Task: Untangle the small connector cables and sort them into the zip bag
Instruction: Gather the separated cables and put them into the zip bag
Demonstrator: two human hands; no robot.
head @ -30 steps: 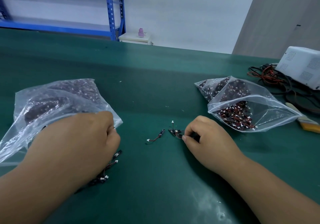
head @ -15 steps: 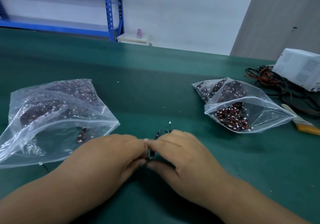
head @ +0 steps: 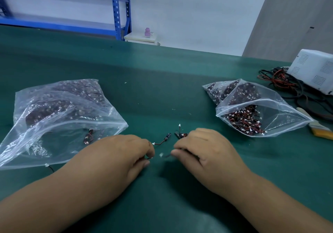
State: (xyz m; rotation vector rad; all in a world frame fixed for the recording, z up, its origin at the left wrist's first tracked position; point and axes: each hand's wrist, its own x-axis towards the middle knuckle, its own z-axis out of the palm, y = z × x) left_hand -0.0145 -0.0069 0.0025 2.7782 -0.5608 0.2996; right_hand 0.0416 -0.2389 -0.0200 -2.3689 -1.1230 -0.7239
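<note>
1. Hands sit low on the green table point(head: 162, 81): the left hand point(head: 115, 157) and right hand point(head: 203, 153) face each other fingertip to fingertip, slightly apart.
2. Both hands have their fingers curled and pinch the small cable point(head: 163, 155) stretched across the gap. It is blurred, so I cannot tell whether that is 1 piece or 2 being pulled apart.
3. Its long axis runs left to right between the 2 grips. A white plug shows just off the right hand's fingertips and points toward the left hand.
4. Just beyond the gap lies a loose cable point(head: 160, 141), set diagonally. Its white plug is near the left knuckles and its dark end points away to the right. A small cluster point(head: 181, 134) lies against the far side of the right hand, with 1 white plug standing up.
5. The left zip bag point(head: 63, 117) lies just beside the left hand, its mouth toward the person. The right zip bag point(head: 252, 114), holding a tangled mass, is near the right hand.
6. My guess is that the left bag takes the sorted pieces. The left hand is nearer its mouth, so a freed cable would go leftward, plug end first.
</note>
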